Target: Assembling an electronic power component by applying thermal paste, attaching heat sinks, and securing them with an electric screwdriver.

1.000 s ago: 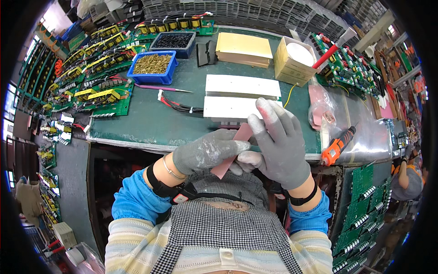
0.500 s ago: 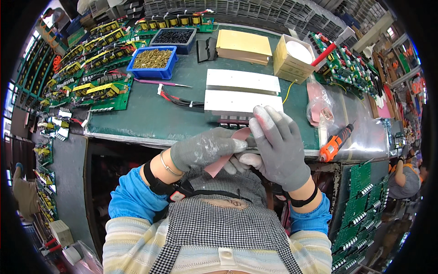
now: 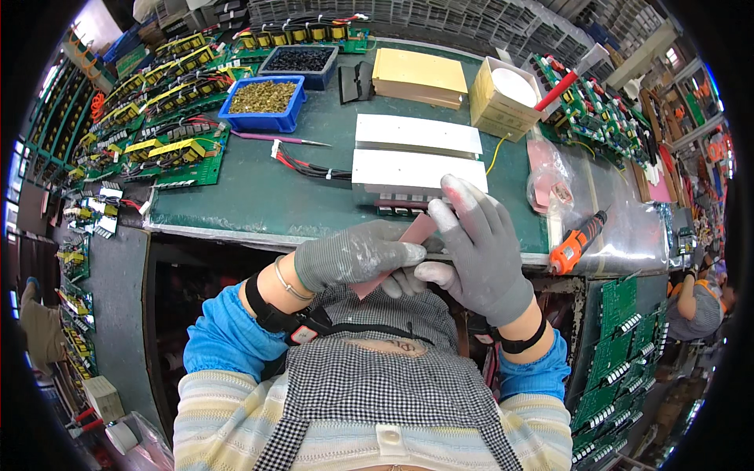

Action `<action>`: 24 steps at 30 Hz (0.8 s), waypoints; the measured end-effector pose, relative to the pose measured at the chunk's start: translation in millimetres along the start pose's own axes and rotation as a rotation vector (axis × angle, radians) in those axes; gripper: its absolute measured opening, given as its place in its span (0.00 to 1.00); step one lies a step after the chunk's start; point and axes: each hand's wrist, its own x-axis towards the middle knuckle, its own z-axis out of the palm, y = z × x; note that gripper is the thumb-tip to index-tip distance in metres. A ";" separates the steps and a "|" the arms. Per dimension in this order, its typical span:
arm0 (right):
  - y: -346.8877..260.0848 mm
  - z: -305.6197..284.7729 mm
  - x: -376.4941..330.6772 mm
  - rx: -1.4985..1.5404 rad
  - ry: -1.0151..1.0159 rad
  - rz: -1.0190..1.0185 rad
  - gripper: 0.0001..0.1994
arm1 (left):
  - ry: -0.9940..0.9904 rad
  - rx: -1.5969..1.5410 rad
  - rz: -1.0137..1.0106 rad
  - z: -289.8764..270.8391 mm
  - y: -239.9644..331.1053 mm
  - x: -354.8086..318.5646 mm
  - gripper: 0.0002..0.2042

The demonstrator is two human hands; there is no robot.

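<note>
Over green bench, both hands w/ pink strip

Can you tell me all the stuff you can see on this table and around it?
pink strip: one, pink, held between both hands at the table's near edge
white plates: two, white, mid-table
blue bin: one, blue, full of brassy parts, far left
dark bin: one, dark parts inside, behind the blue bin
tan pads: a stack, yellowish, far middle
electric screwdriver: one, orange and black, right edge
circuit boards: many, green, left side
table: one, green top
left hand: grey glove, gripping the strip
right hand: grey glove, fingers on the strip
</note>
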 end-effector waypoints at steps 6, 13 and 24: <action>2.6 4.2 -3.3 0.067 0.005 0.010 0.32 | -0.028 0.050 -0.001 -1.7 -7.7 4.5 0.19; 8.3 3.7 -11.5 0.355 0.019 0.047 0.29 | -0.057 0.172 0.021 1.5 -3.2 2.2 0.19; 6.6 2.6 -19.9 0.385 0.040 0.076 0.28 | -0.068 0.238 -0.011 3.7 2.4 0.6 0.21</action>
